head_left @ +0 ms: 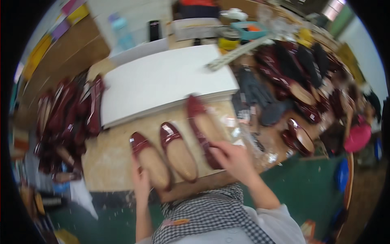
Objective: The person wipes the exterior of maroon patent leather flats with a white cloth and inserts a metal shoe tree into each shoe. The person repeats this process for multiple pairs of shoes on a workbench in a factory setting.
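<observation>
Three glossy dark red flat shoes with beige insoles are in front of me on the worktable, toes pointing away. The left shoe [153,164] has my left hand [141,183] closed on its outer side; part of the fingers is hidden. The middle shoe [180,152] lies between my hands, touched by neither. My right hand [236,160] grips the right shoe [205,132] near its heel, thumb over the rim. That shoe is slightly blurred and its toe reaches the front edge of the white stack [166,79].
Dark red shoes [69,110] are piled at the left. More shoes, dark insoles [308,61] and scraps crowd the right side. A pale ruler-like strip [239,53] lies across the stack's right corner. Behind stand a bottle [122,32], a phone [154,31] and a blue tray [248,30]. Another person [359,130] sits at far right.
</observation>
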Available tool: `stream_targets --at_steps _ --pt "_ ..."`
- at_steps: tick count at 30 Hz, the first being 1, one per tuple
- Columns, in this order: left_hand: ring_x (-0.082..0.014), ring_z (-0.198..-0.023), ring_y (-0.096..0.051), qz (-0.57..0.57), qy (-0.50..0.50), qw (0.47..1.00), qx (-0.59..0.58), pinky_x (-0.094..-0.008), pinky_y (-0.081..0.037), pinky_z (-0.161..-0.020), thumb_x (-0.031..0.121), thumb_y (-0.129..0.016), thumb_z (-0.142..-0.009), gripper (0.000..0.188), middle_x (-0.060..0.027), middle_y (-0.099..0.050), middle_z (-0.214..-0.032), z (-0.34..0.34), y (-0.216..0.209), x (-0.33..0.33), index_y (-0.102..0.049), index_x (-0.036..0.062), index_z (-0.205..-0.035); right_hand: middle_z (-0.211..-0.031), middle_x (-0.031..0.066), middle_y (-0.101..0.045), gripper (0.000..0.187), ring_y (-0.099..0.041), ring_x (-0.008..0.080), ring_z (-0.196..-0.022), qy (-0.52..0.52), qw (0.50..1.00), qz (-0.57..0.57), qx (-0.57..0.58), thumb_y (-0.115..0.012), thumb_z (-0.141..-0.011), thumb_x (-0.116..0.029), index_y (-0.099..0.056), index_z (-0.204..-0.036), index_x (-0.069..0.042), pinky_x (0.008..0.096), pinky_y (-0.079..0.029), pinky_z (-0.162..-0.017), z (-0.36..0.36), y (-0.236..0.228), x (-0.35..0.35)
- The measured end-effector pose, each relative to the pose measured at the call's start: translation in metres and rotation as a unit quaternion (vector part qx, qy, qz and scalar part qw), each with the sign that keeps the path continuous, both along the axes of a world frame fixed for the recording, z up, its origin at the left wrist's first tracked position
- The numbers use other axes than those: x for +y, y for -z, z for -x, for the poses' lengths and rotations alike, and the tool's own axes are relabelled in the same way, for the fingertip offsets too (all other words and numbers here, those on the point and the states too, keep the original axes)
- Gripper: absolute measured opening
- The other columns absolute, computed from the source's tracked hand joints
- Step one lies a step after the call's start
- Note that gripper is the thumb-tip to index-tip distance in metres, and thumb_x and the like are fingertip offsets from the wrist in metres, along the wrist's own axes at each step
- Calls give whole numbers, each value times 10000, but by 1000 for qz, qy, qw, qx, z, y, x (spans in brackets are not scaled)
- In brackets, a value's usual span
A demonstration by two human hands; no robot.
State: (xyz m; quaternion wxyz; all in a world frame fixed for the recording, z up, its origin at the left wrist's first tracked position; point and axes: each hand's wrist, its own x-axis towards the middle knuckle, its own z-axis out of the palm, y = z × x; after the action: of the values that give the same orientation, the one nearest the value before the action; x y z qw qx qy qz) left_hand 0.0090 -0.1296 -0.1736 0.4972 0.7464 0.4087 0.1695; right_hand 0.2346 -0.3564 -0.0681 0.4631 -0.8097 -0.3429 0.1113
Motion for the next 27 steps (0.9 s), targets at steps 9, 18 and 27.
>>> stream_targets --at_steps 9,18,27 --pt "-437 -1293 -382 -543 137 823 91 -529 -310 -1048 415 -606 -878 636 -232 -427 -1408 -228 -100 96 -405 192 -1440 -844 171 -663 248 -646 349 -798 -208 944 243 -84 -588 -897 -183 -616 -1094 -35 422 -519 -674 13 38 0" --pt "-332 -835 -584 -422 164 890 -50 -461 -490 -736 165 -629 -827 316 -145 -605 -856 -267 -58 84 -631 87 -1133 -1258 136 -594 422 -597 244 -1122 15 976 -114 182 -588 -914 -105 -511 -1323 -41 348 -522 -895 4 16 -20" --pt "-319 -1144 -567 -252 325 860 -300 -549 -393 -972 185 -698 -782 120 -105 -650 -1118 -122 -115 -51 -661 125 -880 -1306 120 -545 461 -551 209 -1180 -64 675 -245 693 -567 -933 -186 -457 -1354 -34 363 -441 -1018 16 26 14"
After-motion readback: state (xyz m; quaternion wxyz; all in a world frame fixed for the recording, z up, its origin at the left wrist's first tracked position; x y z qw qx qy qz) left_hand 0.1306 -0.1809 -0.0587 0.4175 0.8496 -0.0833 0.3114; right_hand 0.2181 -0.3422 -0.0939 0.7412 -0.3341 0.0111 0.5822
